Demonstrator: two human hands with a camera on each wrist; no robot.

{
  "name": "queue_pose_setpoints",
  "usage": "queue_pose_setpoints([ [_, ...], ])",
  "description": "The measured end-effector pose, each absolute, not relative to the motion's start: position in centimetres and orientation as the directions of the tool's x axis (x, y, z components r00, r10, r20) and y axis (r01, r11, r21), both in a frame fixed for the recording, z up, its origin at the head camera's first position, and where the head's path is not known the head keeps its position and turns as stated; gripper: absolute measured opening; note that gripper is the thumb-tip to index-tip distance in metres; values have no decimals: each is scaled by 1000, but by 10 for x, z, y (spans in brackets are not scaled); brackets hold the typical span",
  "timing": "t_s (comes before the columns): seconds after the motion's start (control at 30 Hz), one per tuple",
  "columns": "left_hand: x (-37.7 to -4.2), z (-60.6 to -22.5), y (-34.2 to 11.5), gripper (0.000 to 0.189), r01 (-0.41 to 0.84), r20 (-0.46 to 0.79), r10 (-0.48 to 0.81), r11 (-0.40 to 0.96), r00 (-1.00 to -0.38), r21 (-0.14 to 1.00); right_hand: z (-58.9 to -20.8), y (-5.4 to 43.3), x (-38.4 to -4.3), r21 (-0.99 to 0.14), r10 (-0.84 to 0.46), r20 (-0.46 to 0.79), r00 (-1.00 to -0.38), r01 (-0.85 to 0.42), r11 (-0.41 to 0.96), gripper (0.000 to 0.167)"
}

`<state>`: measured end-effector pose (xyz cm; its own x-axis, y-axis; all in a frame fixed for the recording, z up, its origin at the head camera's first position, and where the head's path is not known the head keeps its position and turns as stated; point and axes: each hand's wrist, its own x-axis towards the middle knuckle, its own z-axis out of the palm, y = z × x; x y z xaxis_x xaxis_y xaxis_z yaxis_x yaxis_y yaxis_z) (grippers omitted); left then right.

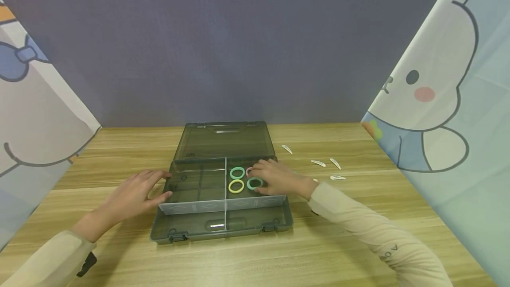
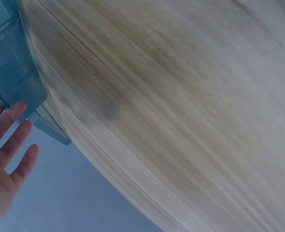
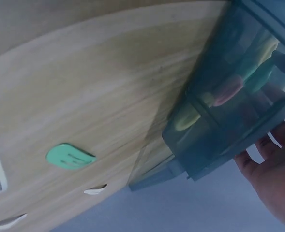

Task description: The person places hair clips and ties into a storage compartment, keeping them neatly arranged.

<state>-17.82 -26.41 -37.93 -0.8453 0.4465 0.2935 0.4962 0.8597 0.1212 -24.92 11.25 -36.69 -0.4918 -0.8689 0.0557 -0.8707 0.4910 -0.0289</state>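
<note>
A translucent dark storage box [image 1: 191, 223] lies on the table with its lid [image 1: 225, 141] folded back. Several ring-shaped hair ties sit in its back right compartment: a mint one [image 1: 237, 172], a yellow one [image 1: 236, 186], a teal one [image 1: 255, 184] and a pink one partly behind the fingers. My right hand [image 1: 275, 176] reaches over the right wall, thumb and fingers apart around the teal hair tie; the hand covers part of that compartment. My left hand [image 1: 133, 194] rests at the box's left wall, fingers extended and holding nothing.
Several snap hair clips lie on the table right of the box, among them a white clip [image 1: 338, 177] and a green clip [image 3: 70, 156]. Dividers split the box; a patterned white strip [image 1: 193, 207] runs across it. A dark panel [image 1: 235, 48] stands behind the table.
</note>
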Motion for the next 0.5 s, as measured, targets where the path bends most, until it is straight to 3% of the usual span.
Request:
queue_pose_setpoints([
  [0.5,-178,-379,-264,46,503,296,455,857,-840,110,-375,109,-252,-97,-868,22,-496,-865,492,40],
])
